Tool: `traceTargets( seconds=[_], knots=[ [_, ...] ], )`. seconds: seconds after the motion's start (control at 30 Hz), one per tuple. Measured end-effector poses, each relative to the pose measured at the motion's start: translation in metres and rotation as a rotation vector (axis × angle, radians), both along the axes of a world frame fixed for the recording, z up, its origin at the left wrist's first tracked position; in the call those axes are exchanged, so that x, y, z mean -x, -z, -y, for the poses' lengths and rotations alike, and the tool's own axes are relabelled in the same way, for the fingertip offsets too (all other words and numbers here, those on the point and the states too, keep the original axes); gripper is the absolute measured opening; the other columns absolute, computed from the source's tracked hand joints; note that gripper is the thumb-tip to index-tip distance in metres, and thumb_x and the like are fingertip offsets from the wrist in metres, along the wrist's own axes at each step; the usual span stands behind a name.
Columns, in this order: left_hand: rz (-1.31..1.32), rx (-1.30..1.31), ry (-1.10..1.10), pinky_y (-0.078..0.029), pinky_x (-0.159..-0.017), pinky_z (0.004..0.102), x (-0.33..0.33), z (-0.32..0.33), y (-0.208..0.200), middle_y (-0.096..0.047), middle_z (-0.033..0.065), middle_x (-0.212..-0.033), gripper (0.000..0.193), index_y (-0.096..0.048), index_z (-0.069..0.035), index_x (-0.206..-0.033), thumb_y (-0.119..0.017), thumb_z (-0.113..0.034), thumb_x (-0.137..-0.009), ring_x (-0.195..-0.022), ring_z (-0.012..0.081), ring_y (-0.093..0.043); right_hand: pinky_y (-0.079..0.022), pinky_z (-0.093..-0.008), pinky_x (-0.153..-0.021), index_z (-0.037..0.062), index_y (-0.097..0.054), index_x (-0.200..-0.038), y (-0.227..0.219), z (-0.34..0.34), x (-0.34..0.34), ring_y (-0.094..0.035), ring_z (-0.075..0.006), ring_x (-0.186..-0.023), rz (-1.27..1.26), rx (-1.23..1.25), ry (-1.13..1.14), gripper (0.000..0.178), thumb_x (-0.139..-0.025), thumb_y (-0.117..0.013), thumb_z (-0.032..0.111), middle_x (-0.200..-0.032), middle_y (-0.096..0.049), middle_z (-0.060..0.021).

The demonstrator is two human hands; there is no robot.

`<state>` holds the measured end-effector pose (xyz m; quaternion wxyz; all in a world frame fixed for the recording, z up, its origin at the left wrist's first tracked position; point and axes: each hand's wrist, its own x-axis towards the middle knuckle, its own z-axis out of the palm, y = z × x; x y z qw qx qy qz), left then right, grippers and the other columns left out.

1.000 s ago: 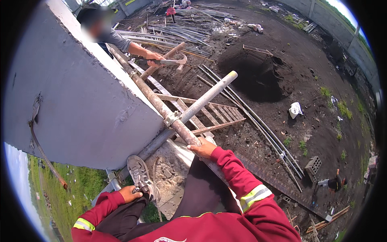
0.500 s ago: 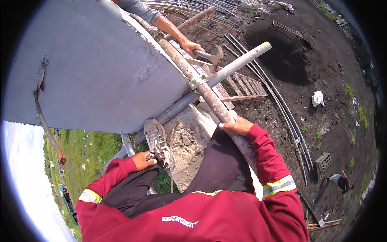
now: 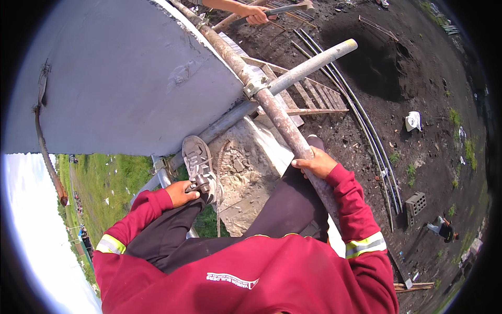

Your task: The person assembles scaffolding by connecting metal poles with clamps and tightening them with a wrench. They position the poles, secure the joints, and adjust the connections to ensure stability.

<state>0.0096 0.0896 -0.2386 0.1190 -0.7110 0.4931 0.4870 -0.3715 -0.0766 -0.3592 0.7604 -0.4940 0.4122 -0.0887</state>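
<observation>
My left hand (image 3: 181, 194) is closed around a dark metal scaffold clamp (image 3: 199, 183), held beside my grey shoe (image 3: 195, 157). Fingers of my right hand (image 3: 319, 164) wrap a rusty, paint-spattered scaffold pipe (image 3: 282, 123) that runs diagonally away from me. Farther along, a fitted coupler (image 3: 255, 87) sits where this pipe meets a grey cross pipe (image 3: 314, 63). At the top edge, another person's hand (image 3: 255, 14) holds a hammer (image 3: 294, 8) beyond the rusty pipe.
A large grey wall slab (image 3: 125, 83) fills the upper left. Crumbled concrete covers the ledge (image 3: 246, 172) between my legs. Far below on dark ground lie long pipes (image 3: 361, 125), a hollow block (image 3: 416, 204) and a white sack (image 3: 412, 121); another person (image 3: 446, 230) is down there.
The other person's hand and hammer have moved up and away from the coupler. My view has shifted slightly; my left hand still holds the clamp, and my right still grips the pipe.
</observation>
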Motion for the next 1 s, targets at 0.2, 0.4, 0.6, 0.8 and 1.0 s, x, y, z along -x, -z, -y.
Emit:
traceTargets(
  seconds=[0.2,0.4,0.6,0.8,1.0],
  knots=[
    [-0.009,0.000,-0.026,-0.043,-0.080,0.0350,0.001,0.000,0.001,-0.060,0.0205,-0.096,0.044,-0.054,0.004,-0.105,-0.058,-0.033,-0.082,-0.090,0.0283,-0.058,-0.048,-0.0281,-0.051,0.0020,-0.050,-0.098,0.006,0.000,0.000,-0.055,-0.0130,-0.057,0.037,0.053,0.004,0.040,-0.074,-0.071,0.025,-0.072,-0.055,-0.0045],
    [0.099,-0.047,0.040,-0.043,-0.079,0.0349,0.007,0.006,-0.005,-0.061,0.0193,-0.094,0.042,-0.054,0.003,-0.104,-0.058,-0.032,-0.082,-0.089,0.0267,-0.058,-0.048,-0.0284,-0.051,0.0010,-0.049,-0.098,0.009,0.002,0.001,-0.055,-0.0133,-0.058,0.112,0.082,0.017,0.041,-0.074,-0.071,0.026,-0.073,-0.054,-0.0052],
    [0.086,-0.030,0.026,-0.043,-0.076,0.0347,0.011,0.009,-0.008,-0.061,0.0181,-0.088,0.041,-0.055,0.002,-0.101,-0.058,-0.033,-0.082,-0.084,0.0253,-0.058,-0.049,-0.0282,-0.052,0.0019,-0.049,-0.095,0.012,0.003,0.003,-0.058,-0.0143,-0.060,0.006,0.015,-0.015,0.034,-0.076,-0.068,0.023,-0.075,-0.057,-0.0064],
    [0.130,-0.060,0.036,-0.044,-0.074,0.0335,0.009,0.007,-0.006,-0.060,0.0168,-0.084,0.041,-0.055,0.003,-0.098,-0.058,-0.034,-0.082,-0.081,0.0227,-0.058,-0.050,-0.0285,-0.052,0.0027,-0.050,-0.089,0.009,0.005,0.011,-0.059,-0.0159,-0.057,0.212,-0.354,0.007,0.023,-0.078,-0.063,0.018,-0.073,-0.058,-0.0071],
    [0.076,-0.035,0.007,-0.044,-0.073,0.0335,0.005,0.004,-0.004,-0.059,0.0144,-0.083,0.041,-0.053,0.002,-0.095,-0.059,-0.036,-0.081,-0.080,0.0197,-0.055,-0.048,-0.0287,-0.051,0.0013,-0.054,-0.084,0.003,0.006,0.008,-0.058,-0.0161,-0.056,0.162,-0.304,-0.014,0.015,-0.078,-0.061,0.014,-0.069,-0.058,-0.0075]
  ],
)
